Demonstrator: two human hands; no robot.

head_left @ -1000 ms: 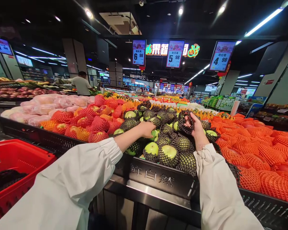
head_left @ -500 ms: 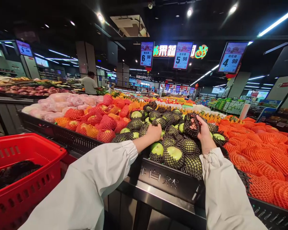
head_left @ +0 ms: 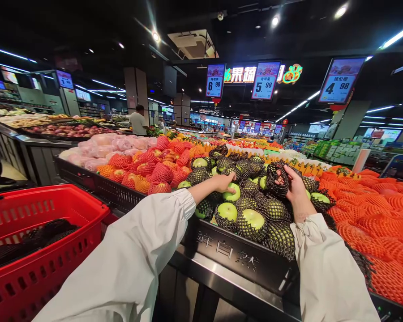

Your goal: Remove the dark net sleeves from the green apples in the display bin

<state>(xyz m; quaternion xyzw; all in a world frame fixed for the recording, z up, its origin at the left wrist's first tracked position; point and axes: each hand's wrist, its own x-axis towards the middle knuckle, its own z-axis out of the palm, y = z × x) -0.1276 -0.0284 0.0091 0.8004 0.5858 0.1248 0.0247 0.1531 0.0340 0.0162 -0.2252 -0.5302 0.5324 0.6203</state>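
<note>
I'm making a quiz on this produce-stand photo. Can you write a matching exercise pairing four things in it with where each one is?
Things:
1. left hand
2. right hand
3. red basket
4. orange-netted fruit

Places:
A. at the right end of the display
B. holding up a black net sleeve
C. on a bare green apple
D. at the lower left, in front of the stand

Pairs: 1-C, 2-B, 3-D, 4-A

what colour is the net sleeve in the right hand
Black mesh: the net sleeve held by the right hand, seen in the head view.
</note>
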